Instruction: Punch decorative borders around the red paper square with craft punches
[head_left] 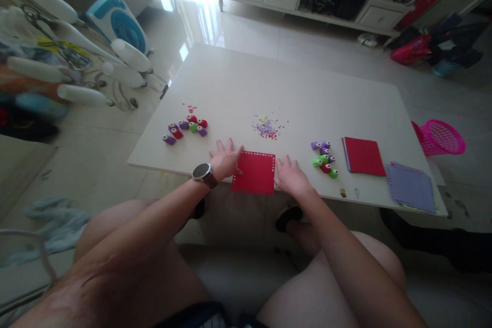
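Red sheet (254, 173) is abt midway along the near edge of the worktop (238, 77), w/ little holes along its top side and down part of the right. Bottom strip looks like it pokes over that edge a bit. Left hand (226, 159) is open, fingers spread, thumb resting on the sheet's left side. Right hand (291, 176) has its fingers loosely apart at the right side; can't tell how firmly it's touching. Neither grip is clamped on anything AFAICT.

What could go wrong IMO: w/ that overhang, a knee or forearm bump could tip the sheet off, esp. if both hands lift. Paper btwn holes and rim is thin, so a hard tug there could rip it. Confetti (266, 127) lies loose just beyond, nearer the worktop's middle, so a quick swipe or draft = mess. The left punches (188, 128) (prob punches anyway) sit toward the near-left corner and the right punches (326, 159) sit by the near edge; a stray elbow could knock some down. Same w/ the purple sheets (411, 186) at the near-right corner, v. close to the edge.
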A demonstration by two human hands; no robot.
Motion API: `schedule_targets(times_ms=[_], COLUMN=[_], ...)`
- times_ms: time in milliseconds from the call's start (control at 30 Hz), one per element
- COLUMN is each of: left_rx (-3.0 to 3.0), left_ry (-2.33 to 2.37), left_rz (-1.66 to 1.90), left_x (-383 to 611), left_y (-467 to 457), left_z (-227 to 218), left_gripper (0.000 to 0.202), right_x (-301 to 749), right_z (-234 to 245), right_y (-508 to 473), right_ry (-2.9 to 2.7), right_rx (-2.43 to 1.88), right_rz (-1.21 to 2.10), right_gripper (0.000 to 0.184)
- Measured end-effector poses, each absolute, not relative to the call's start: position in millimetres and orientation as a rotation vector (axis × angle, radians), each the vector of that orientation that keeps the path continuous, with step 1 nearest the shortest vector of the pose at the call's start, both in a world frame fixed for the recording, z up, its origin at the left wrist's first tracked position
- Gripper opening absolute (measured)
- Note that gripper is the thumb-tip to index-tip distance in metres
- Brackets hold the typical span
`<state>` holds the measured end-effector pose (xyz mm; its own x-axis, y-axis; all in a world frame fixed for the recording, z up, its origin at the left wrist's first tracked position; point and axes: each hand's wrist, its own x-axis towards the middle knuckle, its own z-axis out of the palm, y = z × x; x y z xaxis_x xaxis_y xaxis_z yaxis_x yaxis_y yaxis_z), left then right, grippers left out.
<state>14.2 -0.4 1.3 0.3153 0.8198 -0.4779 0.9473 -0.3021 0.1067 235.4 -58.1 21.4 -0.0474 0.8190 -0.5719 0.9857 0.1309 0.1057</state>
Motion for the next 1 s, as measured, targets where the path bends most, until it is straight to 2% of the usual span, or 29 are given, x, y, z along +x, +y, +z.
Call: schedule_targets(times_ms=[867, 1000], left_rx=[2.218, 2.220], left_ry=[1.571, 1.576], left_rz=[-0.499, -0.511], left_x=[14.8, 14.7], left_y=[-0.3, -0.2], left_z=[3.8, 2.6], left_gripper=[0.107, 0.103], right_x=[233.6, 233.1], right_z=[21.2, 22.0], right_y=[-58.3, -58.4], right_ry=[1.898, 1.894], right_rx=[1.749, 1.748], right_rz=[-0.450, -0.444], right_gripper=[0.078, 0.078])
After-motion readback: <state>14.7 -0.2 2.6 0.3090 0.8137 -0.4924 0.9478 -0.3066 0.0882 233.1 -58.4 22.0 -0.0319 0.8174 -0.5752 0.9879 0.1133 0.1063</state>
